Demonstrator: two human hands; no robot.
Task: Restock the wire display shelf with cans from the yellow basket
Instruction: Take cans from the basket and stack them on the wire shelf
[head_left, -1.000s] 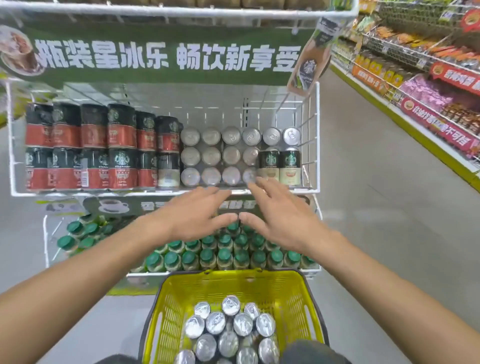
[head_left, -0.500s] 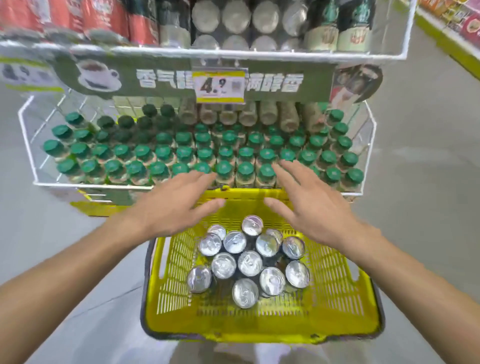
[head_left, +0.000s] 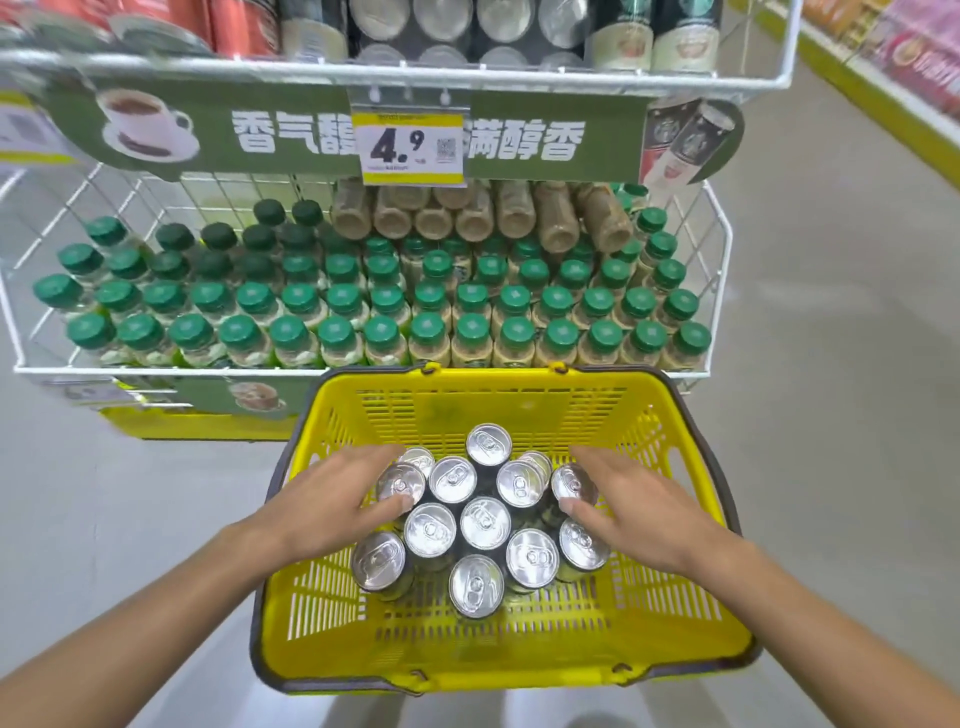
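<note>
The yellow basket stands on the floor below me and holds several upright cans with silver tops. My left hand is down in the basket, thumb and fingers wrapped around the can at the cluster's left edge. My right hand wraps the can at the right edge the same way. Both cans still stand among the others. The wire display shelf's upper tier runs along the top of the view, with rows of cans in it.
The lower wire tier behind the basket is packed with green-capped bottles, with brown bottles lying at the back. A yellow 4.9 price tag hangs on the green sign. Grey aisle floor lies to both sides, and store shelving stands at far right.
My view has tilted down from the upper tier to the basket. Both hands dropped from the shelf's front rail into the basket and closed around two outer cans.
</note>
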